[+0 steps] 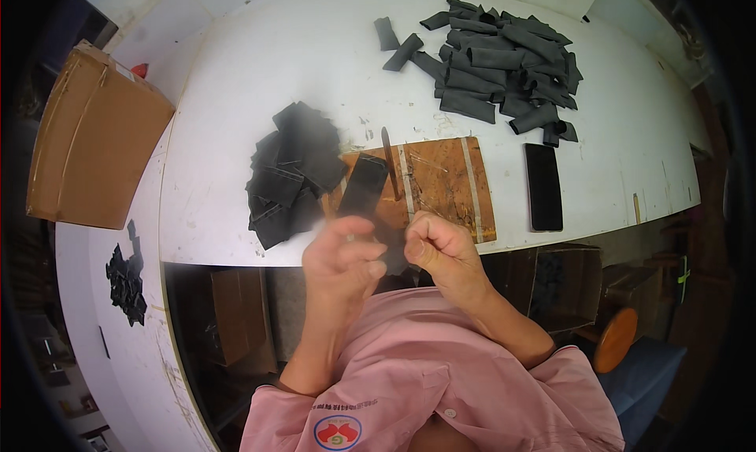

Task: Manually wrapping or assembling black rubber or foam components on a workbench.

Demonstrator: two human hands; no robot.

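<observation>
The white table (228,74) carries a big heap of grey fabric tubes (504,58) at the far side, perhaps to leave working room. Nearer lies a wooden board (457,184), and beside it a black fabric pile (287,176), seemingly for easy reach. The left hand (342,255) has curled fingers; the right hand (445,255) has thumb and forefinger together. Whether either pinches something, I cannot tell. One black piece (365,188) is on the board, just beyond the left hand.
</observation>
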